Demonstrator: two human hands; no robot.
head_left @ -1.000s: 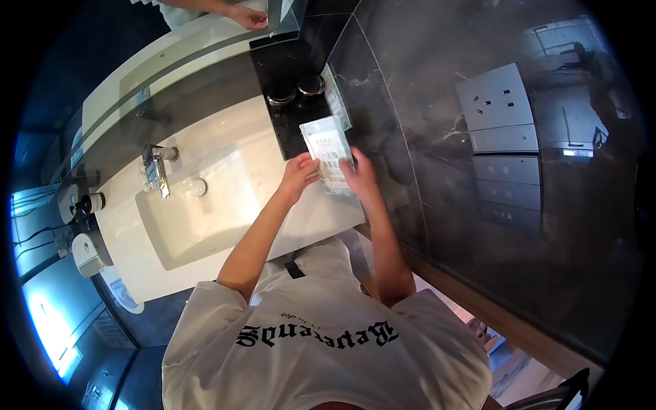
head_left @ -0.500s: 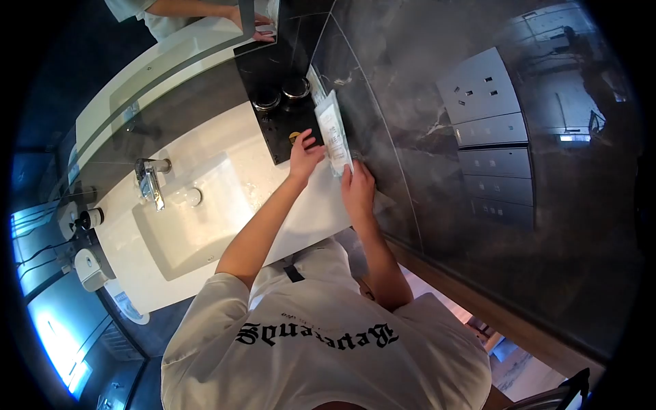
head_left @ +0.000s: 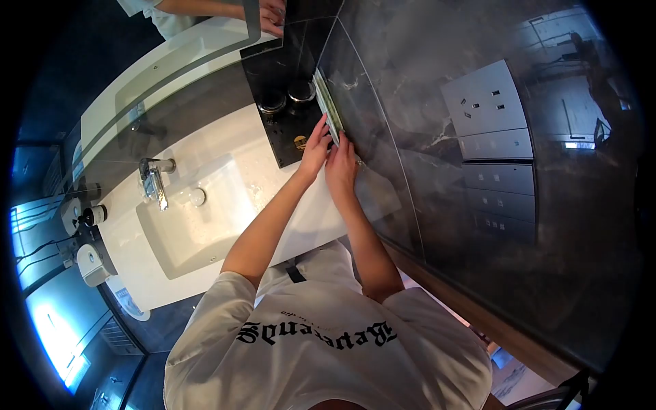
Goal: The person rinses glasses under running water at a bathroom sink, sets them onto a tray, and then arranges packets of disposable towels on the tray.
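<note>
Pale green-white packets (head_left: 328,102) stand on edge along the dark wall, at the right side of a black tray (head_left: 277,137). My left hand (head_left: 316,147) is at their near end, its fingers closed against the packets' tray side. Beside it, my right hand (head_left: 341,160) has its fingertips together on the same near end. The two hands almost touch. Two round dark-lidded jars (head_left: 301,91) stand on the tray just left of the packets.
A white counter (head_left: 301,219) holds a sink (head_left: 205,225) with a chrome faucet (head_left: 157,183). A mirror runs along the back. Grey sockets and switches (head_left: 488,102) are on the right wall. A small dark bottle (head_left: 96,215) stands at the far left.
The packet has moved from in front of me to the wall, now on edge beside the tray. My left hand has come from open beside it to its near end.
</note>
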